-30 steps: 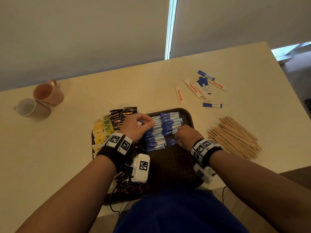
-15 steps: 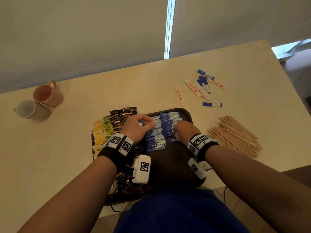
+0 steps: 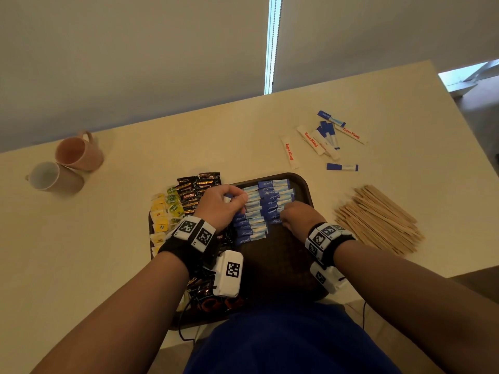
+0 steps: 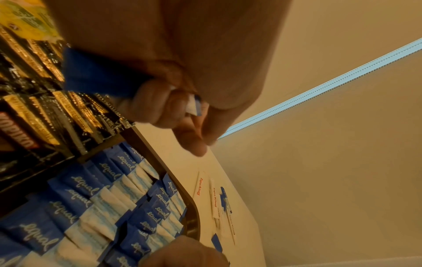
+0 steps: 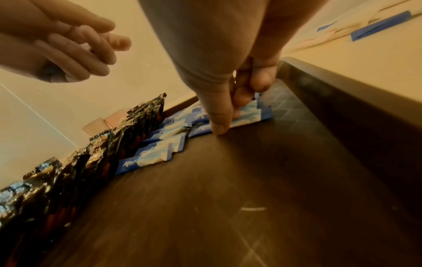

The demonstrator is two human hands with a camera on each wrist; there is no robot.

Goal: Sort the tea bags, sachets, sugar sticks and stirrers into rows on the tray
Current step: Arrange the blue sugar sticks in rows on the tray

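On the table (image 3: pixel 243 136) sits the dark tray (image 3: pixel 305 184), holding rows of yellow tea bags (image 3: pixel 160 220), black sachets (image 3: pixel 194 190) and blue sachets (image 3: pixel 266 201). Stirrers (image 3: pixel 378 217) lie right of the tray, sugar sticks (image 3: pixel 313 141) beyond. The left hand (image 3: pixel 221 203) curls around one blue stick (image 4: pixel 98 75); the right hand (image 3: pixel 299 214) pinches a blue sachet lying in its row.

Two mugs (image 3: pixel 67 164); one tray (image 3: pixel 303 184); four white sugar sticks (image 3: pixel 290 155); stirrers (image 3: pixel 378 220) uncountable.

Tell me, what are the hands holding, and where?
Left hand grips blue-and-white sweetener sachets around their middles. Right hand pinches the end of one sachet lying in the row.
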